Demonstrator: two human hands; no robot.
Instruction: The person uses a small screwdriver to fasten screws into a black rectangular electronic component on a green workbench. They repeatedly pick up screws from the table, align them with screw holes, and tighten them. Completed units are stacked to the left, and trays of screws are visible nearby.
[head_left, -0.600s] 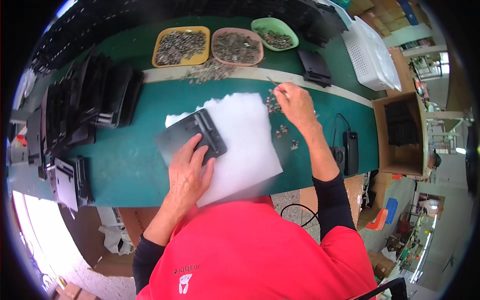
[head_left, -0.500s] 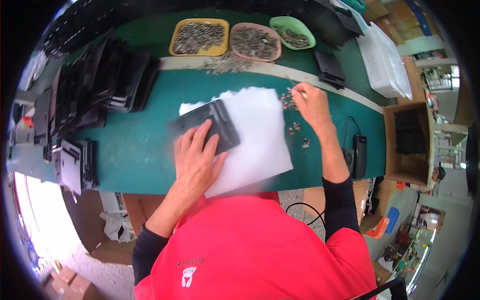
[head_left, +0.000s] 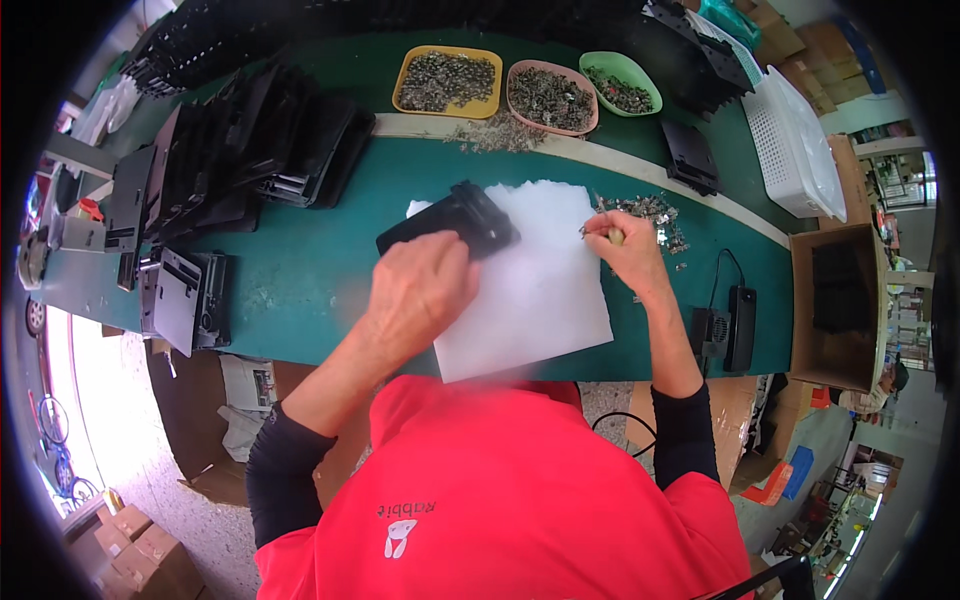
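My left hand (head_left: 425, 285) is closed on the near edge of a black plastic panel (head_left: 440, 222), its fingers curled and partly hidden. The panel appears tilted over a white sheet (head_left: 535, 300), and a raised bar runs along its right end. At the sheet's right edge, my right hand (head_left: 632, 258) is pinched. Between its fingertips is a small slim thing with a pale yellowish end, too small to name. Just beyond that hand lies a scatter of small metal pieces (head_left: 660, 215) on the green tabletop (head_left: 290, 300).
A yellow tray (head_left: 398, 95), a pink tray (head_left: 590, 118) and a green tray (head_left: 650, 75) hold small metal parts at the back. Black panels (head_left: 290, 140) are stacked on the left. A black device (head_left: 739, 325) stands right, near a cardboard box (head_left: 840, 375).
My left hand has gone from flat fingers on the panel to a curled grip, and the panel has turned and tilted. My right hand has come nearer, toward the sheet. The whole view has shifted.
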